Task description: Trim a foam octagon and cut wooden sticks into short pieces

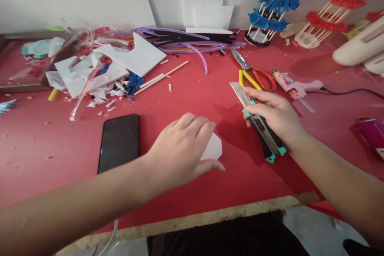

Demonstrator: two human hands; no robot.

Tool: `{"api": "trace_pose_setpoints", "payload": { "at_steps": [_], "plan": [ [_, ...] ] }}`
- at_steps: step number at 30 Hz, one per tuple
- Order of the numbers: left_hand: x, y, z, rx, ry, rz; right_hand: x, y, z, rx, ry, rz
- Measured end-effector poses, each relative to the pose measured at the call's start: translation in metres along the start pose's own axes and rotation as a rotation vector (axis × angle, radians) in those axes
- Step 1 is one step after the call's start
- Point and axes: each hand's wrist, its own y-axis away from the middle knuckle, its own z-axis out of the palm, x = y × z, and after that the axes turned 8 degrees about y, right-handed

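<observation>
My left forearm [78,196] is closest, coming in from eight o'clock to my left hand [183,148], which is released, its thumb spread away from loosely bent fingers. It partly covers a white cut piece [214,148] on the red desk [171,106], towards five o'clock from the centre; whether my fingers touch it, I can't tell. At three o'clock my right hand [276,114] grasps a utility knife [261,127], blade towards eleven. A phone [118,140] lies at nine o'clock from my left hand.
</observation>
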Motion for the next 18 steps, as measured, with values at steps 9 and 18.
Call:
{"api": "trace_pose_setpoints", "payload": {
  "at_steps": [9,18],
  "plan": [
    [-0.010,0.013,0.015,0.220,0.216,0.068,0.004,0.000,-0.003,-0.017,-0.004,-0.005],
    [-0.017,-0.006,0.011,0.484,0.520,0.075,-0.009,0.011,0.018,-0.249,-0.445,0.101]
  ]
}}
